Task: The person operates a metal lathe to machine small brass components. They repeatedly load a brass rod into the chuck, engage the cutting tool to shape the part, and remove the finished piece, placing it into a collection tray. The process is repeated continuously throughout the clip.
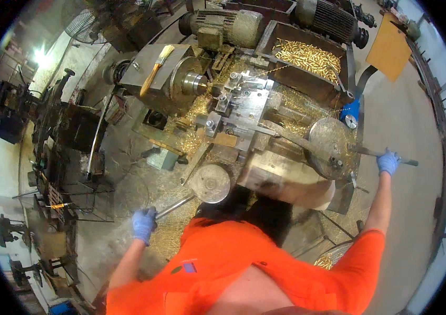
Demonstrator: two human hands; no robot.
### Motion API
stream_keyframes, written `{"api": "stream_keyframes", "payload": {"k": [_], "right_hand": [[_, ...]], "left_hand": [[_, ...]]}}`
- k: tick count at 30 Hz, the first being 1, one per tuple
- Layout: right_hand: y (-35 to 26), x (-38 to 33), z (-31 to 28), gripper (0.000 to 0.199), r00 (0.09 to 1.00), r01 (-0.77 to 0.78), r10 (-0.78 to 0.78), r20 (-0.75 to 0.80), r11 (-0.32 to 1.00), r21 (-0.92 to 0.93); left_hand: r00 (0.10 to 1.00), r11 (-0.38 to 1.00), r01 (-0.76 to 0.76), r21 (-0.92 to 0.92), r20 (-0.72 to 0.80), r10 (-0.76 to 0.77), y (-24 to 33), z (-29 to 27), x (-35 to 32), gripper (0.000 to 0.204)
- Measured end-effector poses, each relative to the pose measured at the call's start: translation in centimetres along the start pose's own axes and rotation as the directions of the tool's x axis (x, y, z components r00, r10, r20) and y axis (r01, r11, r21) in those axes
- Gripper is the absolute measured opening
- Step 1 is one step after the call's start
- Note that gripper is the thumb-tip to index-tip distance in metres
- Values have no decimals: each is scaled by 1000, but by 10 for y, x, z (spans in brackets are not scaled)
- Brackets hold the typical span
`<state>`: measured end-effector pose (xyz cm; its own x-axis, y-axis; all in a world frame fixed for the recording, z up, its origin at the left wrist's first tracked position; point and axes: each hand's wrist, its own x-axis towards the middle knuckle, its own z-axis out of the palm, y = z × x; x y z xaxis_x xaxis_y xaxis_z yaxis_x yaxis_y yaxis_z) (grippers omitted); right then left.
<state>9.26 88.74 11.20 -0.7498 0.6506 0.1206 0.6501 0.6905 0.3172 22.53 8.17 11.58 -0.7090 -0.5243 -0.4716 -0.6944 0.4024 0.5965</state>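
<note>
Blue-gloved, the left hand (143,224) is closed round the outer end of a steel lever (177,206), which slants away from the grip, up and to the right, to a round metal disc (211,184). The right hand (389,161), gloved alike, is wrapped about a long dark bar (366,151); a short end of the bar sticks out to the right of that grip, while the longer part runs left to a larger round plate (326,135). Between the two grips and farther off sits a metal tooling block (248,102) with bolts on top. To its left, straight beyond the left hand's side, is a shiny spindle (194,83) on a grey housing (133,76), with a wooden-handled brush (152,77) lying on top. Golden shavings (195,125) are strewn below the spindle. Up and left of the right grip, well apart from it, a dark bin (304,83) holds many small brass-coloured pieces (309,56). Nearer that grip is a blue fitting (349,111).
</note>
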Motion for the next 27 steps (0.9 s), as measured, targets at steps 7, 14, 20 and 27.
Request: {"api": "stream_keyframes", "payload": {"k": [7,14,20,27], "right_hand": [[11,-11,7,45,999,39,-36,-20,993,110],[29,-44,8,46,998,-24,20,56,997,75],[43,-61,25,41,999,9,-8,-33,1000,23],[45,-76,26,36,1000,-13,13,4,999,46]], "left_hand": [[996,985,65,-162,-48,-74,-15,18,-40,35],[994,971,87,-224,-42,-99,-9,21,-48,33],[996,973,78,-219,-33,-87,-22,18,-39,29],[999,974,45,-223,-1,-46,-32,16,-36,31]]}}
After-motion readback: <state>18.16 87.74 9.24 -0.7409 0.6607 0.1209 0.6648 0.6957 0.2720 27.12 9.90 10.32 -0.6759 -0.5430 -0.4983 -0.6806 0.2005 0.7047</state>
